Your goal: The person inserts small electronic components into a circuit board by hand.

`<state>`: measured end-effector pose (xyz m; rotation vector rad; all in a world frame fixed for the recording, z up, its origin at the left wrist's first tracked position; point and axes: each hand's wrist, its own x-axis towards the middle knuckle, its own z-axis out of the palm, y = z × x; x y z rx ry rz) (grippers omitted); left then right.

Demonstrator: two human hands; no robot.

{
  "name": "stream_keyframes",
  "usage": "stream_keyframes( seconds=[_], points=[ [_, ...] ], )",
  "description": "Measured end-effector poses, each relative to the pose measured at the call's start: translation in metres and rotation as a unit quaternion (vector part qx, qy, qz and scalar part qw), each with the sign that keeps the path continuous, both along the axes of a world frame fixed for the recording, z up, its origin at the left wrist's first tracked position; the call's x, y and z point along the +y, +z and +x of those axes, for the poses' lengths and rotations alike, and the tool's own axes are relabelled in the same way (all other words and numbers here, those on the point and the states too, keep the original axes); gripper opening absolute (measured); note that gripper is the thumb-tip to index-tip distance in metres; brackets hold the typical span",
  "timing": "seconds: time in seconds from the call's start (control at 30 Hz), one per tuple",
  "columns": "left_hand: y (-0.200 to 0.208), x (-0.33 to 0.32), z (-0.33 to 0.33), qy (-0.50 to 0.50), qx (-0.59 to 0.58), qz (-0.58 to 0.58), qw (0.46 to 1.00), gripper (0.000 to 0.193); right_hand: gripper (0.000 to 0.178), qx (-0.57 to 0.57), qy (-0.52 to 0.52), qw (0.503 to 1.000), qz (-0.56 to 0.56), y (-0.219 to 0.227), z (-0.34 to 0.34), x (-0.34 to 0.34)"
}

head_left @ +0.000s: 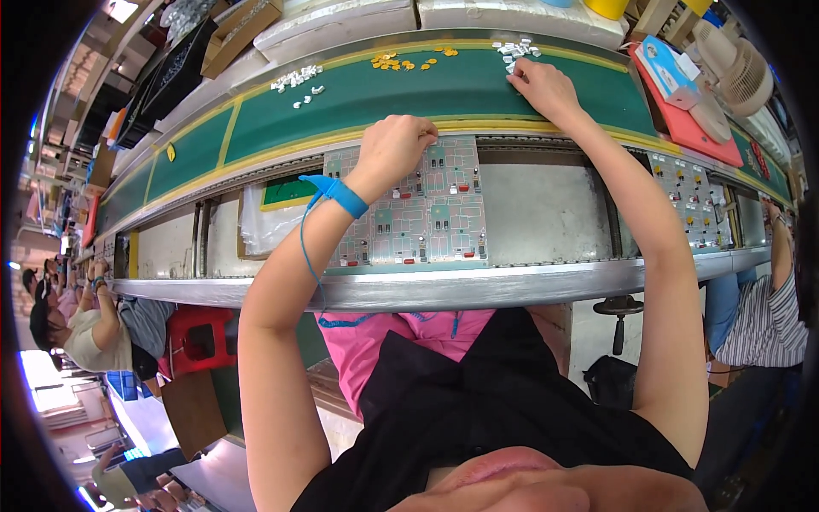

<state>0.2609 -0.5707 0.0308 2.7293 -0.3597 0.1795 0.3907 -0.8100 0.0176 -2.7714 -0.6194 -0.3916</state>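
The circuit board [437,224] lies in front of the person's body. From its middle, the left hand [394,152] is at twelve o'clock, over the far edge — the fingertips are pressed together, a part between them I cannot see. At one o'clock, the right hand [546,90] bends its fingers beside white parts [523,48] — whether they pinch one, I cannot tell. Yellow parts [392,64] lie farther at twelve o'clock.

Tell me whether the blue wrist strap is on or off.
On: the blue strap circles the wrist below the left hand, its cord trailing.
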Motion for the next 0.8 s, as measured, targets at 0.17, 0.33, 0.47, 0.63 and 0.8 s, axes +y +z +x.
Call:
stream_keyframes(
  seconds=[0.17, 0.33, 0.47, 0.63, 0.8],
  points=[
    [-0.002, -0.004, 0.002, -0.012, -0.013, 0.002, 1.000, 0.016, 0.021, 0.093, 0.073, 0.980, 0.159, -0.001, -0.001, 0.001],
    [0.004, -0.008, 0.001, -0.004, 0.034, 0.011, 0.999, 0.015, 0.017, 0.146, 0.151, 0.956, 0.206, 0.009, -0.025, 0.018],
    [-0.001, -0.006, 0.002, 0.000, 0.001, 0.010, 1.000, 0.014, 0.016, 0.205, 0.189, 0.930, 0.239, 0.012, -0.046, 0.035],
    [-0.002, -0.006, 0.001, 0.017, 0.026, -0.007, 1.000, 0.014, 0.014, 0.234, 0.233, 0.925, 0.189, 0.014, -0.065, 0.050],
    [-0.006, -0.004, 0.000, 0.030, -0.008, -0.007, 0.999, 0.020, 0.017, 0.209, 0.239, 0.942, 0.111, 0.010, -0.075, 0.060]
  ],
)
